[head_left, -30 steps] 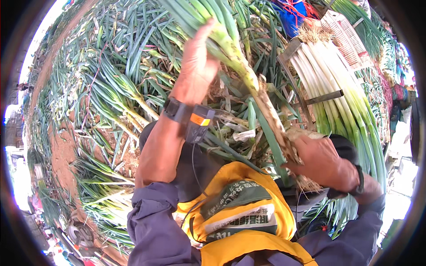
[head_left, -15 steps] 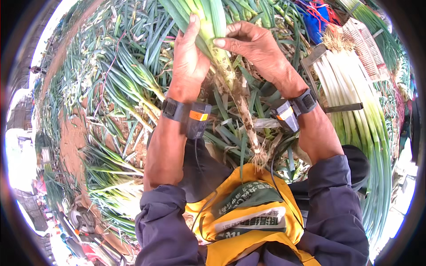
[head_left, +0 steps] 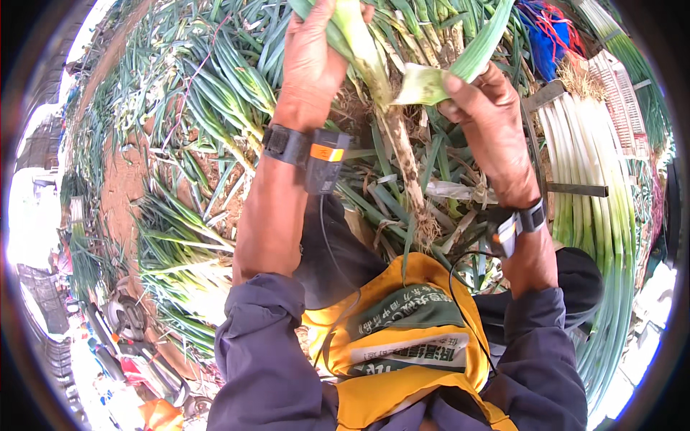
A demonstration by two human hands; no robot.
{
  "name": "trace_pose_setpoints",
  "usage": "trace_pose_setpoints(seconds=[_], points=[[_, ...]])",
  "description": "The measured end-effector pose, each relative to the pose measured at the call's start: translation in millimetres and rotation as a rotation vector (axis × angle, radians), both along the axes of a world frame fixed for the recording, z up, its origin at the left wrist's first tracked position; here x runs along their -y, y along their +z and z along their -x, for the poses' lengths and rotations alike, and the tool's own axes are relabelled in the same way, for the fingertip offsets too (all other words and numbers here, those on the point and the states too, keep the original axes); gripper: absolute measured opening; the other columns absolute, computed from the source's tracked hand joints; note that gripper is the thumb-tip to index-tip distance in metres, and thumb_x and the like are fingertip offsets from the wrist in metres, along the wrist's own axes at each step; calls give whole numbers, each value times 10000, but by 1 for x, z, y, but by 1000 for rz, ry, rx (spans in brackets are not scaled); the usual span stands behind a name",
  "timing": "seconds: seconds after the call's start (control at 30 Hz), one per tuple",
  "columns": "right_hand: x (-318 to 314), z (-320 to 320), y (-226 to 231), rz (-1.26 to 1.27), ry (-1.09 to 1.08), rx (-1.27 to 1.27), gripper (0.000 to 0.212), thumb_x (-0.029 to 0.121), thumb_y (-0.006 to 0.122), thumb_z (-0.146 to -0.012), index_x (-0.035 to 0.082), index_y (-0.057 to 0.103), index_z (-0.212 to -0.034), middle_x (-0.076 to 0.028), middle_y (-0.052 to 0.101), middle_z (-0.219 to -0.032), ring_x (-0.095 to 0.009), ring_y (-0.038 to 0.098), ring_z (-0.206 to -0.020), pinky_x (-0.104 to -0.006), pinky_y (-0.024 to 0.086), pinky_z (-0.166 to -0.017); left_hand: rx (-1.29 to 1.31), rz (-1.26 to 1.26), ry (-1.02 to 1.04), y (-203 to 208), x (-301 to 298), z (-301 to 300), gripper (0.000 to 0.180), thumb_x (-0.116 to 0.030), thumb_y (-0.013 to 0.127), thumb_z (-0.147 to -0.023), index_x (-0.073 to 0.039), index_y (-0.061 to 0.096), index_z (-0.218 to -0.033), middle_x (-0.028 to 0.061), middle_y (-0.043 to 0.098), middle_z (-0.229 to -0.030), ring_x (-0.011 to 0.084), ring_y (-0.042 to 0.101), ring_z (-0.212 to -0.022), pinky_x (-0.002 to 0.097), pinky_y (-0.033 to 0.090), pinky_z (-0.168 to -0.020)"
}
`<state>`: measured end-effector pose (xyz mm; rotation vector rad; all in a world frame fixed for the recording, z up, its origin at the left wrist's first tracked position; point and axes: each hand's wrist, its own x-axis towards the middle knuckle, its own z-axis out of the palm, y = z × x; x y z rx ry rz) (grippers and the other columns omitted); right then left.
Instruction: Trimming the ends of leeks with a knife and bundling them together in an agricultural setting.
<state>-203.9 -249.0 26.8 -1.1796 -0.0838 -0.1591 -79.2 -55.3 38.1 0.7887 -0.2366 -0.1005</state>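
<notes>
My left hand (head_left: pixel 316 61) is wrapped round the upper part of a large green onion (head_left: pixel 399 140). Its soiled shank slants down to the roots, which hang just above my yellow apron (head_left: pixel 424 269). To the right, my right hand (head_left: pixel 489 122) pinches a peeled leaf (head_left: pixel 471 61) between thumb and fingers. That leaf is green along its upper length, with a pale, broad torn end beside the shank. It looks separate from the stalk. Black devices on straps sit on both wrists.
At the right, a bundle of cleaned green onions (head_left: pixel 586 154) lies in a rack with a dark metal bar (head_left: pixel 577 189). Uncleaned green onions (head_left: pixel 230 86) lie in heaps to the left and ahead. A blue bag (head_left: pixel 543 39) with red strings and a pale crate (head_left: pixel 618 100) are at the far right.
My right hand has moved right and slightly down, away from the stalk, with a leaf peeled off in it. My left hand still holds the green onion, now slightly farther right.
</notes>
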Motion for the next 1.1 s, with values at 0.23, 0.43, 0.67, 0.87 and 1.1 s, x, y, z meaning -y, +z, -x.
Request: trace_pose_setpoints(seconds=[0.23, 0.43, 0.67, 0.87, 1.1], points=[[69, 77, -137, 1489, 373, -398, 304, 216, 725, -865, 14, 642, -1077, -172, 687, -951, -311, 671, -845, -403, 547, -743, 49, 152, 2, -11, -17, -9, 310, -181, 674, -967, -51, 603, -1239, 89, 680, -1132, 242, 661, -1004, 484, 539, -990], [38, 61, -94, 1157, -37, 11, 350, 190, 719, -887, 25, 640, -1186, -172, 658, -1021, -372, 655, -912, -419, 525, -791, 49, 149, 15, -15, -11, -4, 277, -79, 683, -942, -62, 613, -1210, 115, 673, -1095, 282, 662, -973, 528, 540, -994], [-38, -34, -39, 1154, -339, 357, 301, 194, 733, -841, 46, 615, -1076, -148, 637, -988, -343, 633, -953, -443, 534, -805, 31, 76, 57, -25, 18, 6, 328, -69, 658, -947, -76, 570, -1263, 110, 654, -1148, 282, 656, -1053, 486, 531, -999], [-61, -38, -52, 1136, -367, 310, 244, 144, 736, -837, 47, 600, -1015, -135, 638, -936, -336, 644, -867, -425, 523, -728, 3, 51, 78, -37, 7, -2, 381, -143, 676, -936, -27, 560, -1279, 160, 654, -1175, 288, 649, -1063, 447, 513, -987], [-59, -44, -60, 1447, -469, 486, 302, 178, 733, -831, 61, 583, -1065, -100, 595, -890, -318, 618, -845, -423, 522, -696, -102, 53, 63, -42, 6, -13, 350, -210, 689, -932, -29, 553, -1198, 95, 632, -1028, 243, 608, -980, 402, 490, -964]])
